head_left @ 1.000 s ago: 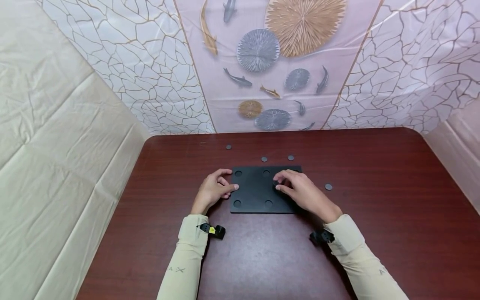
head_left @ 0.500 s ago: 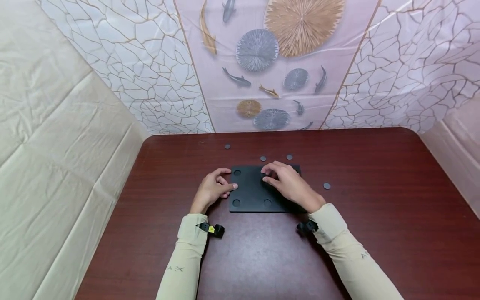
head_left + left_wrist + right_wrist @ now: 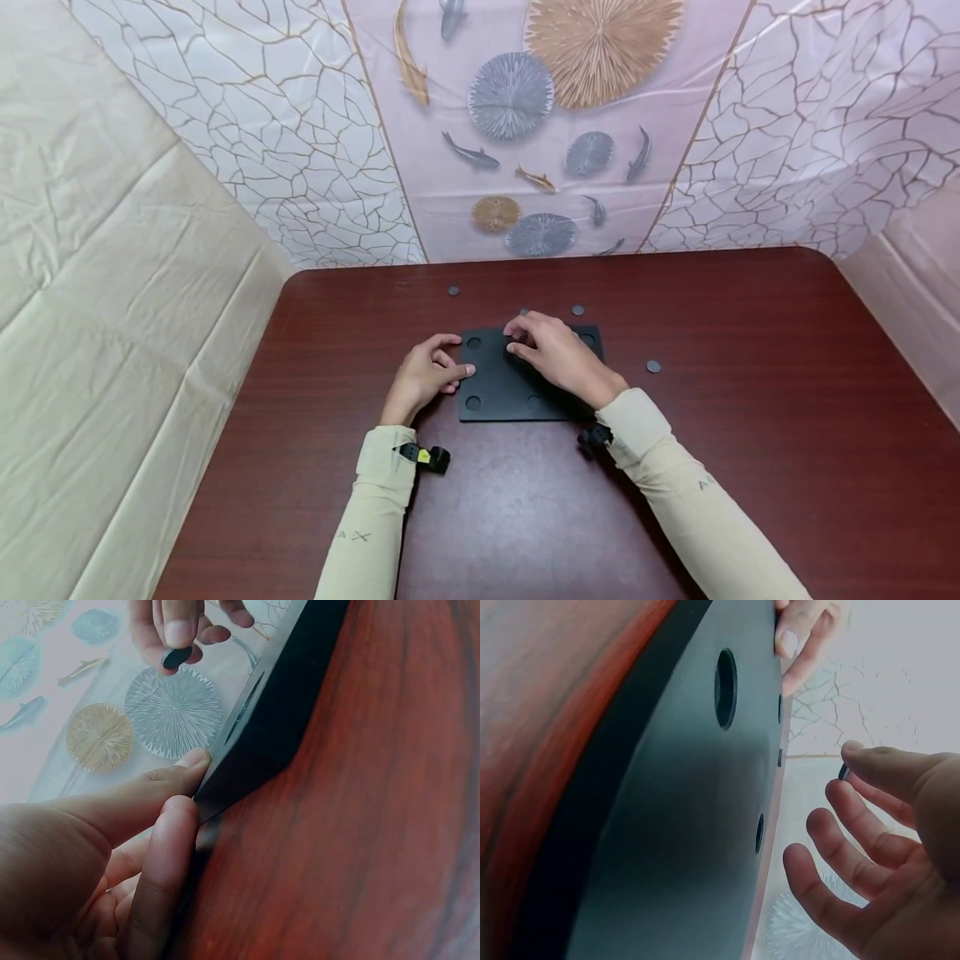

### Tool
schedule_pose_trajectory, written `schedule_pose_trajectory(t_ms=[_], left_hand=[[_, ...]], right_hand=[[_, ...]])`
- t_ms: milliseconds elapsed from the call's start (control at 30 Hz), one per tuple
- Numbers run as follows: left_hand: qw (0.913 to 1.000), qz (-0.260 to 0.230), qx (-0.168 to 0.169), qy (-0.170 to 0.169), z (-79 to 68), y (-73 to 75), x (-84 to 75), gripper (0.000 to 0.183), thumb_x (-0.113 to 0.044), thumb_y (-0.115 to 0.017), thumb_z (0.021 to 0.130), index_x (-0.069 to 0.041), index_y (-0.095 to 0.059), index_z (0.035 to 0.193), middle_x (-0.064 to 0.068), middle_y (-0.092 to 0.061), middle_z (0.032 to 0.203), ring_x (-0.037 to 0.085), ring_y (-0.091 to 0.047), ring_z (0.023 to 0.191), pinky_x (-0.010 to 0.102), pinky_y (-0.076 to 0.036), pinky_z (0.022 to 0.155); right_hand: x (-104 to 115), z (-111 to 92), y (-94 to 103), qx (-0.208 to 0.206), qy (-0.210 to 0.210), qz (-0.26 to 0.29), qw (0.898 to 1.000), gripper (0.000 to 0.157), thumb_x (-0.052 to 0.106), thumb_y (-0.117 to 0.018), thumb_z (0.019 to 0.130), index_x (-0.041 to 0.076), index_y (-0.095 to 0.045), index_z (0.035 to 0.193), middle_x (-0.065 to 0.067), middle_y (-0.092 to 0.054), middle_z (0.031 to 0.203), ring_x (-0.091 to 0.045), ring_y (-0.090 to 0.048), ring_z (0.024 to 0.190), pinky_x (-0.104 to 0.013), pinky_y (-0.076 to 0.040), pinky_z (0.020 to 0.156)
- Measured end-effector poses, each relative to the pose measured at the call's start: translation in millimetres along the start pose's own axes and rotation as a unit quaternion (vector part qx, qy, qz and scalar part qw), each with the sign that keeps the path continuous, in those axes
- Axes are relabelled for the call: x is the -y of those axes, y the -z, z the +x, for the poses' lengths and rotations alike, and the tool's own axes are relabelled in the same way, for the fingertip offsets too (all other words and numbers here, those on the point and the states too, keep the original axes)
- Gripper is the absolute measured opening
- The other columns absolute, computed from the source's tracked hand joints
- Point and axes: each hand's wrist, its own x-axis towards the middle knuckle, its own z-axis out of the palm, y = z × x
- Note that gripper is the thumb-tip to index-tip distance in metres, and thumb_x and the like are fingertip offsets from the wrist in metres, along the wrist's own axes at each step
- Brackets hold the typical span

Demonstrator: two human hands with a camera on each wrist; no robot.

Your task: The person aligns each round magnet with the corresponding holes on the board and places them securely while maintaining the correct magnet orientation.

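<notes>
A flat black board (image 3: 491,383) with round recesses lies on the table. My left hand (image 3: 426,377) holds its left edge, thumb on the top face and a finger against the side, as the left wrist view shows at the near corner (image 3: 214,791). Above the board, my right hand (image 3: 553,354) pinches a small dark disc (image 3: 176,658) between thumb and fingertips. In the right wrist view the disc (image 3: 844,772) appears edge-on, apart from the board's face, while the other fingers (image 3: 821,889) spread loosely. The right hand hides part of the board from the head camera.
Several loose grey discs lie about the reddish-brown table (image 3: 750,467): one disc (image 3: 453,291) at the back left, another disc (image 3: 577,310) behind the board, and a disc (image 3: 653,367) to its right. Patterned cloth (image 3: 540,150) hangs behind the table.
My right hand has moved left and a little away from me over the board, carrying the disc. My left hand has stayed at the board's left edge.
</notes>
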Motion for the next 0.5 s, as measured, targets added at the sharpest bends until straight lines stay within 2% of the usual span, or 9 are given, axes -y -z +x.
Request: schedule_pose_trajectory(t_ms=[267,500], left_hand=[[1.0,-0.004,-0.001,0.005,0.0,0.2,-1.2,0.056,-0.014,-0.089,0.088,-0.017,-0.065,0.139,0.006,-0.069,0.082,0.015,-0.067,0.062,0.027,-0.06,0.061],[1.0,-0.005,0.004,0.004,-0.2,1.0,-2.0,0.056,-0.013,-0.088,0.088,-0.015,-0.065,0.139,0.007,-0.068,0.083,0.014,-0.067,0.062,0.027,-0.06,0.06]], right_hand=[[8.3,16.7,-5.1,0.027,0.002,0.002,1.0,0.026,0.013,-0.07,0.104,0.003,-0.07,0.127,-0.009,-0.068,0.116,-0.022,-0.066,0.098,-0.039,-0.058,0.084],[11.8,28.0,-10.1,0.05,0.0,-0.019,0.999,0.025,0.014,-0.069,0.105,0.005,-0.069,0.128,-0.009,-0.069,0.118,-0.021,-0.067,0.101,-0.041,-0.058,0.088]])
